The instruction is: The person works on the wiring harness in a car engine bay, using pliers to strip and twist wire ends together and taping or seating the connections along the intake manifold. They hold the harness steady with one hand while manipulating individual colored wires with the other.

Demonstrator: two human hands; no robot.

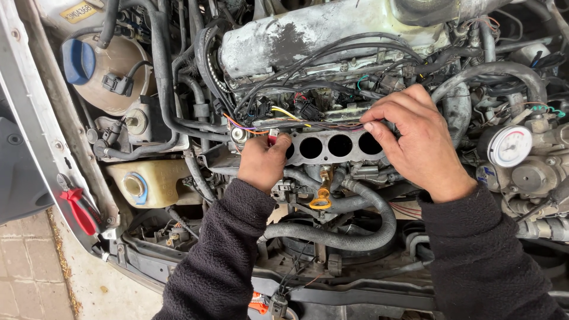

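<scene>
**Both hands on the intake flange**

I lean over an open engine bay. My left hand point(264, 161) is curled closed around a small red-handled tool point(273, 138), its tip pointing up at the left end of the metal flange point(329, 155). That flange sits in the middle of the bay, a flat grey plate with a row of round ports; three dark holes show between my hands, and my left knuckles cover its left end.

My right hand point(415, 142) lies over the flange's right end, fingers bent, thumb and forefinger pinching its upper edge beside the last port. It grips the plate itself and holds nothing loose.

Just above the flange runs a bundle of coloured wires point(296, 121), orange, yellow and purple, under the pale, stained engine cover point(332, 32). Below the flange stands the yellow dipstick loop point(320, 201), next to a thick black hose point(355, 237). At far left is a reservoir with a blue cap point(78, 60); at right, a round white gauge point(510, 146).
</scene>
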